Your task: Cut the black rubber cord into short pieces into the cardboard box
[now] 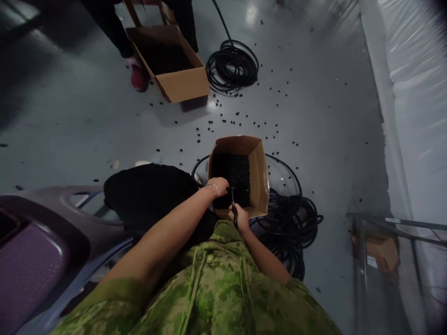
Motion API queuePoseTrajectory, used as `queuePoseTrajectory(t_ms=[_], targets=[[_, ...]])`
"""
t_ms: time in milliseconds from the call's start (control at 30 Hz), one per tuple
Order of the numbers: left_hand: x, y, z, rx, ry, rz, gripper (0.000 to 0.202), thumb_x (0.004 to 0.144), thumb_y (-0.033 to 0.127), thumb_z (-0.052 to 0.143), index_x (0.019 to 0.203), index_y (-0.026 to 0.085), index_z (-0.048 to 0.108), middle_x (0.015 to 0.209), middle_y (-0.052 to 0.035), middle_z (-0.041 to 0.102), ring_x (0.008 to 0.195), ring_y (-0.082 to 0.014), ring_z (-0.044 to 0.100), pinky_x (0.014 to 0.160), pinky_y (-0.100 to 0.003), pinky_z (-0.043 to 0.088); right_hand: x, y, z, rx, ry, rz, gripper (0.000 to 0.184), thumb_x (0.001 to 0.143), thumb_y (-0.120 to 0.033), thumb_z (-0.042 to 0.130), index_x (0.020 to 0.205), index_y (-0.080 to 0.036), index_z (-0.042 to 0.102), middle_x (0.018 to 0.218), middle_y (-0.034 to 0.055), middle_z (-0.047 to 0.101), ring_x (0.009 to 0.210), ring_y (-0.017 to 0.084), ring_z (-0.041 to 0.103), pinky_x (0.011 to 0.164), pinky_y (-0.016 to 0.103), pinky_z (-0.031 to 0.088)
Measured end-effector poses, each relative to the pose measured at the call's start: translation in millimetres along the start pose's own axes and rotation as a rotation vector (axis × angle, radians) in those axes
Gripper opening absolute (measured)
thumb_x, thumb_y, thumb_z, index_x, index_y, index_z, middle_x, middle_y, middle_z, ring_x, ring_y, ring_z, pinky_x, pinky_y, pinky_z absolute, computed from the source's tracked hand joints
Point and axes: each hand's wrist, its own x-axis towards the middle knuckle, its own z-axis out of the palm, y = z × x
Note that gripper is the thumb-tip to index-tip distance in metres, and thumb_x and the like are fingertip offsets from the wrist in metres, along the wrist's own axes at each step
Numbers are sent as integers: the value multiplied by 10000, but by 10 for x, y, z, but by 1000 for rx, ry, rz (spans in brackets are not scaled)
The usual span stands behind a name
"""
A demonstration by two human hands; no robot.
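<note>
My left hand, with a bracelet at the wrist, is closed over the near left side of an open cardboard box. A short dark end shows at its fingertips, and a black hose curves round the box toward this hand. My right hand is wrapped round a black hand tool that looks like scissors or pliers. The tool's tip points away from me, close beside the left fingertips. Inside the box lie many small black pieces. Its jaws are too dark to make out.
Coiled black hose lies right of the box, another coil ahead. A seated person's legs flank a second cardboard box. Black bits litter the floor. A purple-seated chair stands left, a metal frame right.
</note>
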Motion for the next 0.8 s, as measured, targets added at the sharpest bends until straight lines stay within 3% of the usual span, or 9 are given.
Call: queuePoseTrajectory(t_ms=[267,533,667,800], targets=[[13,-102,3,20,3,-1,299,851,340,628,1117,278,749,1178,-67,731,1108,-244,656,898,-290,527,6,47,56,21,12,4,215,708,-273,553,878,-239,681,603,-49,551,566,130,512,588,204,387],[-33,-79,-39,16,-11,-20,318,867,337,614,1147,256,742,1178,-92,729,1111,-261,664,915,-316,531,40,61,87,-14,37,0,228,682,-236,557,874,-254,679,559,-63,512,557,131,508,579,197,379],[-21,-89,-22,30,-6,-10,304,870,343,607,1134,275,743,1180,-80,729,1113,-248,660,914,-305,529,20,28,41,-46,46,-20,248,696,-236,552,904,-249,687,580,-60,522,555,130,494,591,208,376],[-3,-92,1,8,17,1,288,874,342,605,1112,261,747,1186,-83,725,1106,-242,659,908,-297,528,-4,-19,-82,-2,-27,-39,334,689,-222,551,993,-234,689,618,-56,552,569,128,505,591,204,380]])
